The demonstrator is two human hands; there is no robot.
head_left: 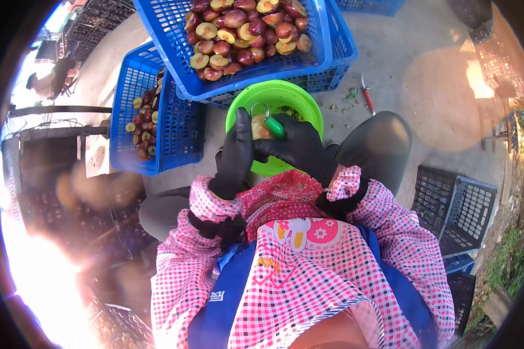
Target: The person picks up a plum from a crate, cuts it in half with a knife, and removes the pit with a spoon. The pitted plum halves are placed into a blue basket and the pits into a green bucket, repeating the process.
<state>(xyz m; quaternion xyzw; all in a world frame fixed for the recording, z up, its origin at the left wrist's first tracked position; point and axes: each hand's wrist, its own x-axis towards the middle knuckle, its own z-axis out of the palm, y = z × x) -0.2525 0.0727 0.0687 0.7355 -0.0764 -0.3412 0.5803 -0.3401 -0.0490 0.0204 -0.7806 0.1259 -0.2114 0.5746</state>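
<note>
Both my hands, in black gloves, are over a bright green bucket (311, 107) between my knees. My left hand (237, 145) is closed around the side of a plum half (260, 129), its pale cut face partly showing. In my right hand (300, 148) is a coring tool with a green handle (275, 127) and a metal loop (260, 109), which overlaps the plum half's upper edge. Small dark bits lie in the bucket below. A blue crate (186, 87) heaped with halved plums (236, 18) stands just beyond the bucket.
Another blue crate (183, 139) with halved plums stands at the left. A red-handled knife (368, 100) lies on the concrete floor near my right knee, with small scraps beside it. Black crates (468, 212) sit at the right, and more dark crates (90, 29) are stacked far left.
</note>
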